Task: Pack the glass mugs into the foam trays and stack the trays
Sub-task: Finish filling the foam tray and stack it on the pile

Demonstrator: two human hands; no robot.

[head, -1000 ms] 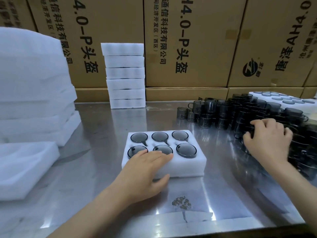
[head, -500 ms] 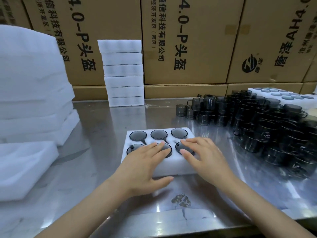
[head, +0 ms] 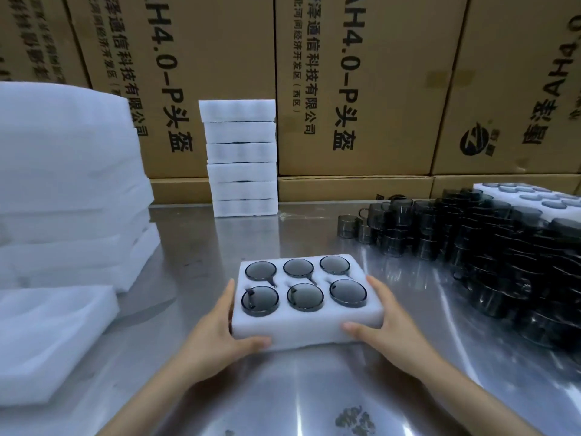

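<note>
The white rectangular foam tray (head: 306,330), at lower centre of the frame, holds six smoky grey glass mugs (head: 305,296) (all pockets filled). The left hand (head: 217,336) and right hand (head: 388,325) clasp its ends, thumbs on the near wall; possibly lifted off the steel table (head: 195,256). A stack of white foam trays (head: 240,157) stands at upper centre.

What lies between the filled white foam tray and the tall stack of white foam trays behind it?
Only bare metal tabletop between tray and stack, head view.
</note>
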